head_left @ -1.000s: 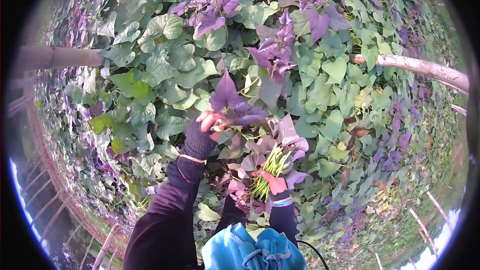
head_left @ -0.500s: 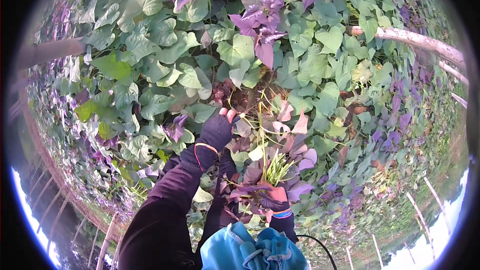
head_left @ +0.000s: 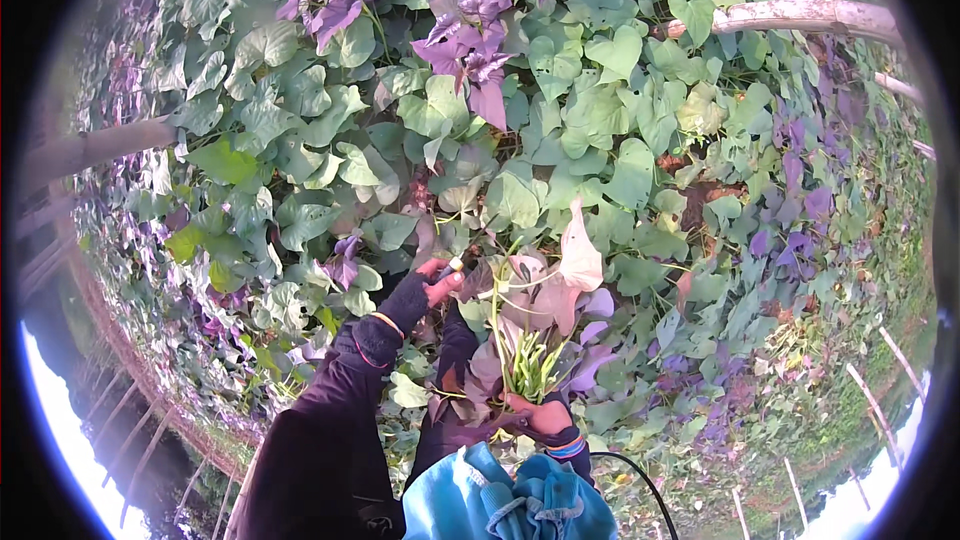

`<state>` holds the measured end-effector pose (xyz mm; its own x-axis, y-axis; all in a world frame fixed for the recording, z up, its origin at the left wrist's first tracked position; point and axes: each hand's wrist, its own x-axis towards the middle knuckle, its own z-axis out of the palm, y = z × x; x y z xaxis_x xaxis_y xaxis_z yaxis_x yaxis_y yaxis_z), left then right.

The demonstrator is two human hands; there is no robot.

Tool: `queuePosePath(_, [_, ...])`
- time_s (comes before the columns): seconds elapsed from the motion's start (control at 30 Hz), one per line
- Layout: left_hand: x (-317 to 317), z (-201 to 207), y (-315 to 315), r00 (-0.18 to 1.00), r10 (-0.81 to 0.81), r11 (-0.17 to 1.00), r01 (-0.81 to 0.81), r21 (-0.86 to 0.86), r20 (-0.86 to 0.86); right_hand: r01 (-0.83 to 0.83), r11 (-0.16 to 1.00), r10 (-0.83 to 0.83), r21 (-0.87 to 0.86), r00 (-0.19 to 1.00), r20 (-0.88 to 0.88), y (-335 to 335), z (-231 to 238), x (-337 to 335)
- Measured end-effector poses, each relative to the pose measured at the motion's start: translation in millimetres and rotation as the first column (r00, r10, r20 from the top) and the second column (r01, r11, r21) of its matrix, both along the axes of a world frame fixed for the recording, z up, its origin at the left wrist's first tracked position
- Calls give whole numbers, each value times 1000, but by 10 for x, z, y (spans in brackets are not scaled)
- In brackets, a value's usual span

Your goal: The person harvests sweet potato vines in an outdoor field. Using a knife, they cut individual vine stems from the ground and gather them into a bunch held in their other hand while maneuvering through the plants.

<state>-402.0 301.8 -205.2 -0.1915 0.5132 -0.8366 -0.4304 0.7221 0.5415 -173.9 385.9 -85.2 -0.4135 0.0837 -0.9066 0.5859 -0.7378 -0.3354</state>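
My right hand [head_left: 540, 418], in a dark fingerless glove with coloured bands at the wrist, is closed around a bunch of cut green stems [head_left: 532, 365]. Pinkish-purple heart-shaped leaves [head_left: 580, 258] hang from the bunch, and one long pale stem [head_left: 495, 310] rises out of it. To the left and a little farther off is my left hand [head_left: 425, 290], also in a dark glove with bare fingertips. Its thumb and forefinger are apart, beside the top of that stem, with a small whitish band or piece at one fingertip. I see no stem between those fingers.
Dense green heart-shaped vine leaves [head_left: 440, 105] spread all around, with purple-leaved shoots [head_left: 470, 40] among them. A bamboo pole [head_left: 810, 17] crosses at the far right and another pole [head_left: 100, 152] at the left. Blue cloth [head_left: 500, 500] and a black cable [head_left: 650, 485] lie at the lower edge.
My left hand has drawn back toward me and left, away from the vines, its fingers now spread. A large pinkish leaf on the bunch has swung up. My right hand keeps its grip.
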Motion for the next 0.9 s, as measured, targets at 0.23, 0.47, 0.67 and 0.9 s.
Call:
queuePosePath(0.23, [2, 579, 523, 879, 460, 888, -454, 74, -123, 98, 974, -44, 203, 967, -253, 32, -93, -189])
queuePosePath(0.47, [-480, 1560, 821, 436, 131, 977, 98, 191, -891, 684, 719, -656, 124, 726, -205, 517, 10, -105])
queuePosePath(0.67, [298, 1846, 617, 660, -287, 791, 572, 217, -694, 556, 827, -548, -80, 767, -333, 498, 225, -432])
queuePosePath(0.9, [-193, 1792, 744, 901, -386, 851, 266, 452, 197, 477, 580, -781, -660, 555, -286, 68, 465, -673])
